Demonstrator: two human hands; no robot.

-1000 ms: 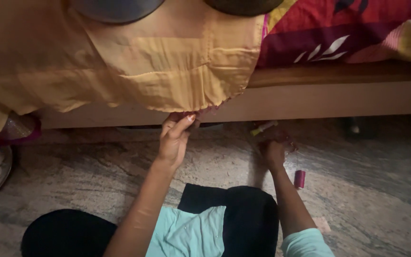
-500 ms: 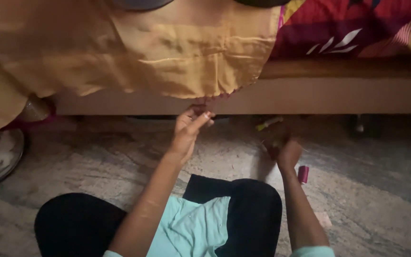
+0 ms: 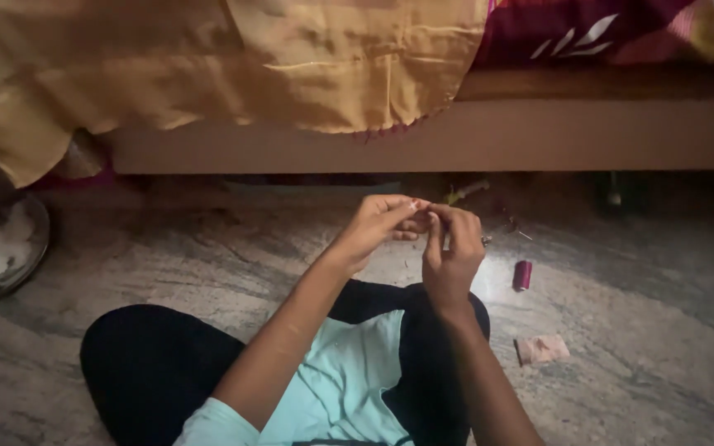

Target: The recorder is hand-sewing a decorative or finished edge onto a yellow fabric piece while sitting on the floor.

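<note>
Sitting on the stone floor (image 3: 638, 347), a person holds both hands up together in front of a low wooden bed frame (image 3: 539, 132). The left hand (image 3: 378, 225) and the right hand (image 3: 452, 248) meet at the fingertips, and they touch each other there. The fingers of both hands are pinched shut, but what they pinch is too small to see. It may be a needle or a thread; I cannot tell.

A small dark red spool of thread (image 3: 522, 275) stands on the floor just to the right of the right hand, not touching it. A little pink scrap of cloth (image 3: 543, 348) lies on the floor nearer to the person, below the spool. Small scissors (image 3: 506, 227) seem to lie on the floor behind the right hand, but they are dim and hard to make out.

A big yellow cloth (image 3: 291, 66) hangs down over the front edge of the bed, above the hands. A red patterned blanket (image 3: 588, 33) lies on the bed at the top right. A round metal bowl (image 3: 2, 248) with something white in it sits on the floor at the far left.
</note>
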